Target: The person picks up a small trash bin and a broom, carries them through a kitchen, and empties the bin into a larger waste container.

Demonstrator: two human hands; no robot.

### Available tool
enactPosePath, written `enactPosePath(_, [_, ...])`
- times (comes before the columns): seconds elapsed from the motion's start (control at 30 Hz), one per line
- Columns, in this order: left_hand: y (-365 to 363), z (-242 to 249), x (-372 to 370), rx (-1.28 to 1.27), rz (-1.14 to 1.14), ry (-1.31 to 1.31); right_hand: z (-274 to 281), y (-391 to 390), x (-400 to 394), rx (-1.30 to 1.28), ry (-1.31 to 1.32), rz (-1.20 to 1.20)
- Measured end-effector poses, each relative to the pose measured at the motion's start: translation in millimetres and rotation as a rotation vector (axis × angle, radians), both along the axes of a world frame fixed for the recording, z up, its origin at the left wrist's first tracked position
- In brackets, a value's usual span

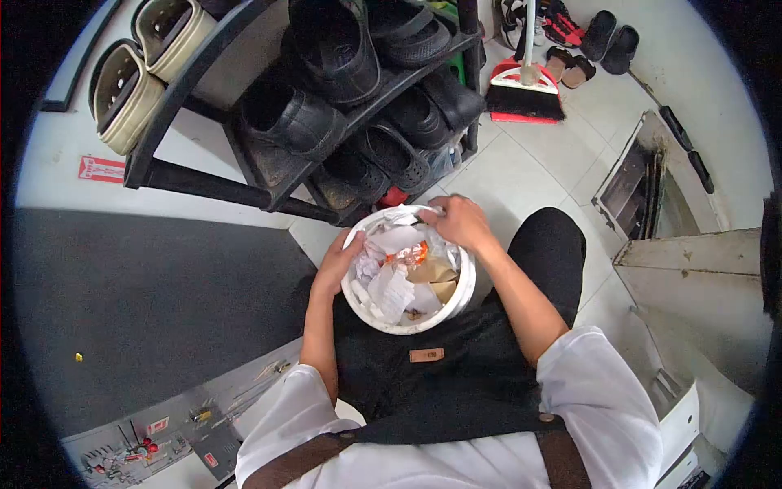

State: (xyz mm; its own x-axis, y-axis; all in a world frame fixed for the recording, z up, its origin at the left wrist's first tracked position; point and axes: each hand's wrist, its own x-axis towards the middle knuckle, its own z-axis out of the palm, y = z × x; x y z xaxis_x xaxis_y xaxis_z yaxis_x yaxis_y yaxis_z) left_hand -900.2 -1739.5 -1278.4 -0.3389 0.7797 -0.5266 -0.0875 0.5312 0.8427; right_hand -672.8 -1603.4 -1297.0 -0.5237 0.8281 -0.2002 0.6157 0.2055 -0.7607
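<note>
A round white waste bin point(467, 285) sits at my lap, its mouth facing up. Crumpled white paper point(389, 295), an orange wrapper point(417, 252) and brown cardboard pieces point(432, 271) fill the inside. On the bin's left side my left hand point(336, 263) grips the rim, thumb over the edge. My right hand point(461, 222) is closed at the far right part of the rim, with its fingertips curled over the edge and partly hidden. The bin's lower part and base cannot be seen.
A black shoe rack point(220, 187) with several black clogs point(295, 122) stands just beyond the bin. Beige shoes point(122, 102) rest at its upper left. Farther back are a broom point(525, 102) and more footwear point(621, 50). A dark recess point(639, 191) opens at the right wall.
</note>
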Motion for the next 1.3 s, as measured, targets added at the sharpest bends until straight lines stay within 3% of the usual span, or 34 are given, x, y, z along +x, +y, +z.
enactPosePath(0.1, [-4.2, 1.2, -1.8, 0.019, -0.039, 0.094, 3.5, 13.3, -8.1, 0.225, 0.199, -0.173])
enactPosePath(0.3, [-15.0, 39.0, 9.5, 0.086, -0.089, 0.141, 12.9, 33.5, -27.5, 0.097, 0.272, -0.130])
enactPosePath(0.37, [-22.3, 57.3, 9.5, 0.100, -0.067, 0.150, 21.8, 23.3, -41.9, 0.100, 0.473, -0.096])
enactPosePath(0.4, [-28.1, 54.2, 1.1, 0.104, -0.050, 0.102, 30.5, 21.8, -49.1, -0.064, 0.467, -0.033])
enactPosePath(0.5, [-43.1, 75.7, -11.6, 0.090, -0.036, 0.128, 69.4, 0.8, -71.6, 0.006, 0.513, -0.083])
enactPosePath(0.57, [-54.9, 86.8, -29.1, 0.099, -0.036, 0.176, 94.9, -9.5, -91.4, 0.351, 0.631, -0.187])
enactPosePath(0.7, [-94.2, 120.0, -56.2, 0.051, -0.102, 0.266, 229.2, -51.3, -107.8, 0.796, 0.830, -0.175])
enactPosePath(0.77, [-112.7, 115.5, -69.4, 0.077, -0.111, 0.210, 275.9, -64.3, -122.5, 0.666, 0.958, -0.155])
enactPosePath(0.8, [-117.9, 141.3, -69.4, 0.050, -0.152, 0.213, 295.5, -65.8, -130.6, 0.722, 0.858, -0.136])
enactPosePath(0.9, [-151.0, 139.2, -75.2, 0.228, -0.134, 0.343, 329.8, -72.5, -147.1, 0.785, 0.635, -0.083])
enactPosePath(0.97, [-171.4, 139.4, -83.8, 0.179, -0.203, 0.382, 331.7, -77.3, -152.2, 0.831, 0.504, -0.007])
enactPosePath(1.07, [-192.7, 123.1, -93.4, 0.375, -0.131, 0.445, 323.5, -95.8, -157.4, 0.842, 0.643, -0.015])
enactPosePath(1.1, [-196.2, 135.2, -89.9, 0.383, -0.129, 0.447, 322.3, -100.2, -154.9, 0.823, 0.695, -0.011])
enactPosePath(1.17, [-197.0, 178.6, -74.0, 0.599, -0.096, 0.725, 324.1, -105.9, -143.2, 0.855, 0.695, -0.026])
enactPosePath(1.23, [-186.3, 235.5, -53.7, 0.824, -0.110, 0.861, 315.1, -110.5, -131.1, 0.710, 0.754, -0.026])
enactPosePath(1.3, [-172.8, 291.2, -34.2, 0.903, -0.105, 0.954, 302.8, -112.1, -130.1, 0.786, 0.827, -0.006])
